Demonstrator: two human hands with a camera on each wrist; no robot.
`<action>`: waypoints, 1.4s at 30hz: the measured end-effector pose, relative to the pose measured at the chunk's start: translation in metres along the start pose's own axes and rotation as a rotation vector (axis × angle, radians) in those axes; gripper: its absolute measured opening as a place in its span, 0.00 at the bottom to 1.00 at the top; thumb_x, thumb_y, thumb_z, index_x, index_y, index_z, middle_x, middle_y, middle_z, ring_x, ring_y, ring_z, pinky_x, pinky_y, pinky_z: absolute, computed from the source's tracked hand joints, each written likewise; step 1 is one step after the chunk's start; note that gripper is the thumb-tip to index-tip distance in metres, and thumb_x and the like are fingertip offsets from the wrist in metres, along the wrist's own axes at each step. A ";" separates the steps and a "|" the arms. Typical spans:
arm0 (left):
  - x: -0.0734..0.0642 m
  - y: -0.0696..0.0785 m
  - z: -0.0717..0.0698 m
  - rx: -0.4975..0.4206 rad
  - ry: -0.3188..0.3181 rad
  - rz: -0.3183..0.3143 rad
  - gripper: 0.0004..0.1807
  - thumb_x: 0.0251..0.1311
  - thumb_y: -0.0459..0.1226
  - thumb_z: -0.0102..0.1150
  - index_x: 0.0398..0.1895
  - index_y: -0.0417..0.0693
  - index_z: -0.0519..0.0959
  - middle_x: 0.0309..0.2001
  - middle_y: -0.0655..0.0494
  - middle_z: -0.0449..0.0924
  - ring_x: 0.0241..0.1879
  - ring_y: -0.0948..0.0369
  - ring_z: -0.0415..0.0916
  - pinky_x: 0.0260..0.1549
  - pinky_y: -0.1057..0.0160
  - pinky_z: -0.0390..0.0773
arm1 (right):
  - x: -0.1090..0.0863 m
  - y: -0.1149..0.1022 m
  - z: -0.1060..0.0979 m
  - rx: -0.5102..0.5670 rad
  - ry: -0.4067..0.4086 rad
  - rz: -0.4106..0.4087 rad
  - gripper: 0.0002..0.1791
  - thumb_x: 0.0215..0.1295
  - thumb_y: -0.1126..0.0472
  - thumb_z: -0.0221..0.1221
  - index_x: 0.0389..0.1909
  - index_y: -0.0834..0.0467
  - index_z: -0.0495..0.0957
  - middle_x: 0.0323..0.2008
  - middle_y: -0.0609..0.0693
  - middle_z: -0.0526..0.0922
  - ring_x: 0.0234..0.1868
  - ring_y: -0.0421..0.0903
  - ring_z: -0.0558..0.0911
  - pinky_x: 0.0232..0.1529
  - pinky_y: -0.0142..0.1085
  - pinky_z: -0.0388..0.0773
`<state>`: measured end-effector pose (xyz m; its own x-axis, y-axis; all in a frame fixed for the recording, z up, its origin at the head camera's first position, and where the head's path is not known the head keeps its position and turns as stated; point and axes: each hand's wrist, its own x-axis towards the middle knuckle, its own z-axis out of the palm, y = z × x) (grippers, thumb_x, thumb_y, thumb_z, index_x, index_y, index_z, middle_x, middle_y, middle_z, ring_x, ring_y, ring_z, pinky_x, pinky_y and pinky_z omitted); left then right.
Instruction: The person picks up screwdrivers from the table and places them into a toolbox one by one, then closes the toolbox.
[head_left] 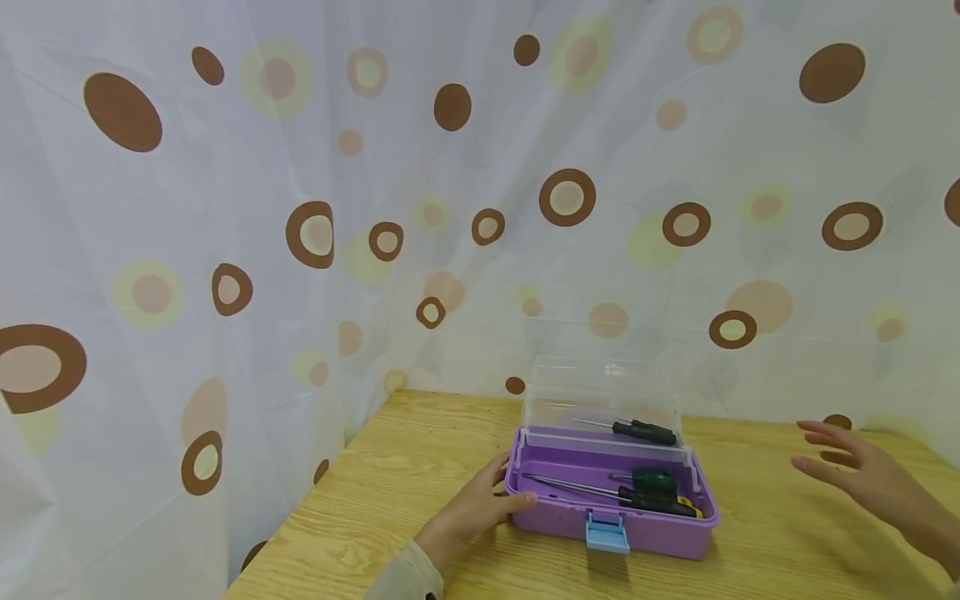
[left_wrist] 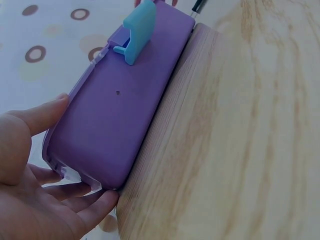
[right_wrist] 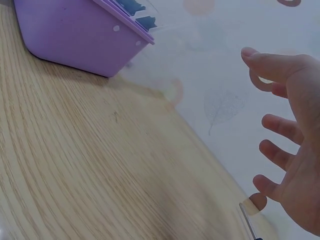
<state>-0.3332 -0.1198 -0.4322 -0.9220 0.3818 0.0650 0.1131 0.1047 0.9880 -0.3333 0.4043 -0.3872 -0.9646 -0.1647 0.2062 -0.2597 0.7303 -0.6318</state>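
Note:
A purple toolbox with a light blue latch sits on the wooden table, its clear lid raised. My left hand grips its left end. In the left wrist view the thumb lies at the front rim and the other fingers are around the end wall. Inside lie a long black-handled screwdriver and a short green-handled one. Another dark-handled screwdriver lies at the back, by the lid. To the right of the box, my right hand is raised with fingers spread, holding nothing.
The wooden table extends on both sides of the box. Behind and to the left hangs a white curtain with brown and yellow circles. A thin metal shaft shows low in the right wrist view, near the table edge.

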 end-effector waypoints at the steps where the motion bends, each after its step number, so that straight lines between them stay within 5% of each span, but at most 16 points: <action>1: 0.000 0.000 0.000 0.001 -0.001 0.001 0.47 0.65 0.38 0.72 0.82 0.49 0.56 0.76 0.37 0.59 0.69 0.42 0.64 0.61 0.39 0.74 | 0.000 0.002 -0.001 0.002 0.001 0.010 0.43 0.82 0.46 0.50 0.79 0.70 0.43 0.70 0.83 0.51 0.62 0.86 0.59 0.44 0.76 0.71; 8: 0.001 -0.001 -0.002 0.005 -0.002 -0.004 0.47 0.65 0.40 0.72 0.82 0.49 0.56 0.76 0.38 0.58 0.70 0.42 0.65 0.61 0.41 0.74 | -0.004 0.012 -0.010 0.010 -0.005 0.061 0.46 0.82 0.44 0.49 0.79 0.72 0.40 0.71 0.85 0.45 0.61 0.86 0.57 0.45 0.77 0.68; 16: 0.002 -0.002 -0.003 0.012 0.002 -0.008 0.48 0.64 0.42 0.73 0.83 0.51 0.55 0.77 0.39 0.58 0.69 0.43 0.67 0.61 0.43 0.75 | -0.009 0.033 -0.017 -0.024 0.069 0.007 0.41 0.83 0.50 0.50 0.76 0.75 0.44 0.65 0.89 0.50 0.58 0.87 0.56 0.46 0.80 0.64; 17: 0.002 -0.001 -0.003 0.010 0.004 -0.010 0.48 0.64 0.42 0.73 0.83 0.51 0.55 0.77 0.40 0.58 0.69 0.43 0.67 0.61 0.43 0.75 | -0.009 0.038 -0.017 -0.032 0.105 -0.020 0.39 0.82 0.52 0.51 0.73 0.78 0.47 0.64 0.89 0.51 0.59 0.83 0.59 0.55 0.76 0.65; 23: 0.004 -0.001 -0.002 -0.025 -0.011 0.002 0.49 0.64 0.41 0.72 0.83 0.50 0.55 0.77 0.39 0.58 0.69 0.44 0.66 0.62 0.43 0.74 | -0.009 0.064 -0.018 -0.058 0.298 -0.074 0.36 0.80 0.54 0.55 0.69 0.80 0.54 0.63 0.90 0.54 0.61 0.85 0.57 0.70 0.72 0.42; 24: 0.004 0.000 -0.002 -0.028 -0.011 0.004 0.48 0.64 0.40 0.72 0.83 0.50 0.55 0.77 0.39 0.58 0.68 0.43 0.66 0.62 0.43 0.74 | -0.010 0.067 -0.018 -0.061 0.310 -0.055 0.38 0.81 0.53 0.54 0.69 0.80 0.53 0.63 0.91 0.53 0.60 0.89 0.54 0.64 0.79 0.41; 33: 0.003 -0.001 -0.003 -0.001 0.014 -0.006 0.48 0.64 0.41 0.73 0.83 0.51 0.56 0.77 0.39 0.58 0.69 0.43 0.65 0.61 0.43 0.74 | -0.013 0.110 -0.012 -0.082 0.540 -0.046 0.41 0.73 0.56 0.64 0.71 0.77 0.56 0.67 0.86 0.54 0.67 0.87 0.50 0.66 0.77 0.42; 39: 0.004 -0.004 -0.004 -0.001 0.007 -0.003 0.48 0.64 0.41 0.72 0.83 0.51 0.56 0.77 0.39 0.58 0.69 0.43 0.65 0.61 0.43 0.74 | -0.011 0.137 -0.015 -0.234 0.546 0.027 0.47 0.67 0.49 0.69 0.72 0.75 0.57 0.69 0.84 0.54 0.68 0.86 0.51 0.63 0.79 0.48; 42: 0.004 -0.004 -0.004 -0.004 0.002 -0.001 0.47 0.65 0.40 0.72 0.83 0.51 0.56 0.77 0.39 0.58 0.70 0.43 0.65 0.61 0.43 0.74 | -0.012 0.149 -0.014 -0.270 0.519 0.063 0.49 0.68 0.45 0.67 0.73 0.74 0.56 0.71 0.83 0.49 0.71 0.83 0.46 0.67 0.76 0.40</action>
<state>-0.3393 -0.1222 -0.4352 -0.9226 0.3803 0.0647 0.1110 0.1012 0.9886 -0.3595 0.5245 -0.4732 -0.8113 0.1804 0.5561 -0.1162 0.8824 -0.4558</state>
